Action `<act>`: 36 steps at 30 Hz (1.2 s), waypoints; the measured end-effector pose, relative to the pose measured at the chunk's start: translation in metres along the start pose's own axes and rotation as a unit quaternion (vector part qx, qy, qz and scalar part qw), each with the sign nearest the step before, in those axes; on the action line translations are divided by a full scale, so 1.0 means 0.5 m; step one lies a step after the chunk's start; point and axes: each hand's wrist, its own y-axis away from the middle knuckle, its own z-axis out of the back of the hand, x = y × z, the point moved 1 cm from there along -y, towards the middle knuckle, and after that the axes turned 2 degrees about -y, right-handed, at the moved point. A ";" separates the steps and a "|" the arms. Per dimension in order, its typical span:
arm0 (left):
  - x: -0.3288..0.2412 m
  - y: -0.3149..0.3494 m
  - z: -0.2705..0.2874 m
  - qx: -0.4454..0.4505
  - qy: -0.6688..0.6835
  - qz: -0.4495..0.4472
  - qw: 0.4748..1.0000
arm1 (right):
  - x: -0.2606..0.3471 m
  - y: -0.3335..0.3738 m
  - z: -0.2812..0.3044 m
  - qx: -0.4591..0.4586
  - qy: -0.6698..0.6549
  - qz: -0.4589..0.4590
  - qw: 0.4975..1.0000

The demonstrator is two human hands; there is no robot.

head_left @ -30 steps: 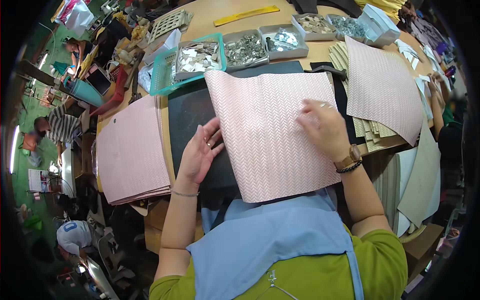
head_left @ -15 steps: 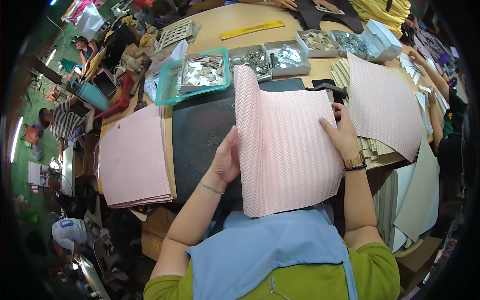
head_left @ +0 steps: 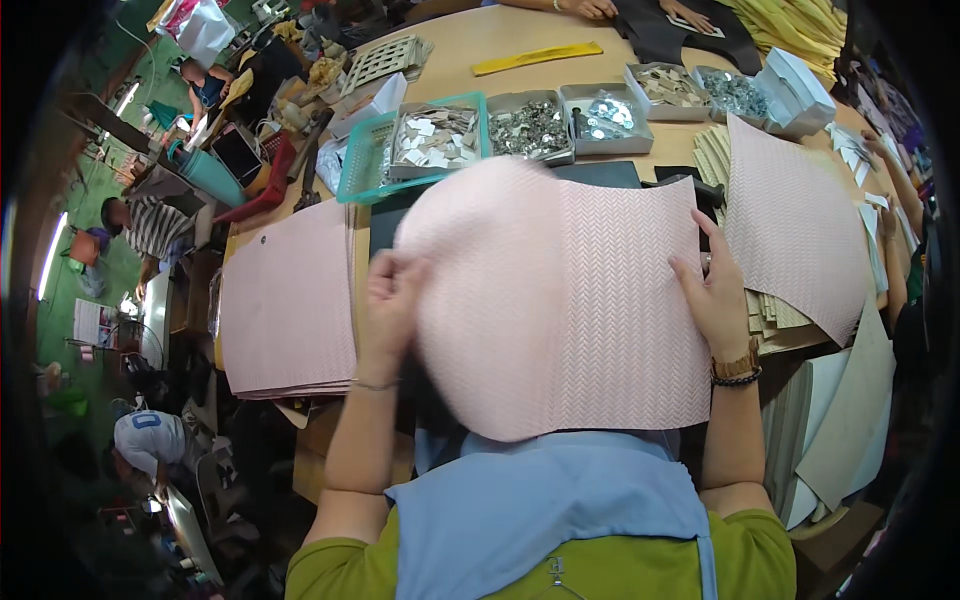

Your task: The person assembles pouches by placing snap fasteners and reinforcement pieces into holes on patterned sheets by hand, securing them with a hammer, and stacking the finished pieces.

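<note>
Now lifted off the dark mat (head_left: 400, 215), the pink herringbone sheet (head_left: 560, 300) bows upward — half a second earlier it lay flatter. Left hand (head_left: 388, 300) pinches its left edge; right hand (head_left: 715, 295) grips the right edge, fingers closed — mid-turn above the bench (head_left: 560, 30).

Pink textured sheet (head_left: 560, 310): near-left portion blurred, hiding the dark mat (head_left: 600, 174) and left hand (head_left: 388, 305) fingertips; small metal pieces in grey trays (head_left: 530, 128) too small to identify.
</note>
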 end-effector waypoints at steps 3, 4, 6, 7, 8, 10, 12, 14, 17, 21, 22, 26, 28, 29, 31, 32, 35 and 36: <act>-0.026 -0.007 0.100 -0.017 -0.072 0.023 0.997 | -0.038 -0.015 -0.038 0.034 -0.051 0.028 0.998; -0.012 0.007 0.142 -0.004 -0.189 0.025 0.982 | -0.032 -0.021 -0.047 0.038 -0.055 0.030 0.997; -0.005 0.035 0.178 0.011 -0.304 0.031 0.952 | -0.019 -0.024 -0.067 0.087 0.127 0.073 0.985; -0.003 0.048 0.186 0.039 -0.335 0.109 0.935 | -0.028 -0.030 -0.069 0.109 0.181 0.071 0.975; -0.001 0.052 0.190 0.066 -0.363 0.185 0.911 | -0.022 -0.035 -0.066 0.108 0.180 0.070 0.975; -0.040 0.053 0.169 0.045 -0.420 0.152 0.894 | 0.000 -0.047 -0.058 0.050 0.278 0.178 0.943; -0.069 0.038 0.141 0.023 -0.475 0.116 0.872 | 0.014 -0.064 -0.069 0.045 0.279 0.204 0.937; -0.094 -0.019 0.097 -0.055 -0.504 -0.140 0.850 | 0.033 -0.077 -0.086 0.038 0.283 0.230 0.930; -0.128 -0.139 -0.009 0.031 -0.493 -0.234 0.837 | 0.024 -0.088 -0.144 0.090 0.165 0.248 0.950; -0.119 -0.299 -0.163 0.122 -0.541 -0.277 0.785 | -0.009 -0.089 -0.184 0.112 0.109 0.275 0.949; -0.101 -0.341 -0.194 0.150 -0.565 -0.277 0.763 | -0.014 -0.092 -0.185 0.101 0.093 0.274 0.952; -0.023 -0.436 -0.295 0.184 -0.690 -0.265 0.649 | -0.012 -0.098 -0.190 0.098 0.046 0.249 0.962; 0.017 -0.456 -0.326 0.201 -0.713 -0.243 0.626 | -0.020 -0.103 -0.193 0.090 0.030 0.236 0.967; 0.033 -0.461 -0.335 0.203 -0.707 -0.233 0.636 | -0.021 -0.106 -0.194 0.094 0.026 0.239 0.966; 0.043 -0.459 -0.365 0.217 -0.697 -0.225 0.646 | -0.027 -0.104 -0.190 0.085 0.027 0.243 0.966; 0.046 -0.463 -0.376 0.227 -0.691 -0.207 0.654 | -0.029 -0.105 -0.186 0.083 0.029 0.238 0.967; 0.075 -0.490 -0.349 0.228 -0.669 -0.183 0.683 | -0.019 -0.108 -0.189 0.080 0.029 0.253 0.964; 0.078 -0.499 -0.345 0.224 -0.646 -0.186 0.706 | -0.021 -0.110 -0.189 0.082 0.030 0.254 0.963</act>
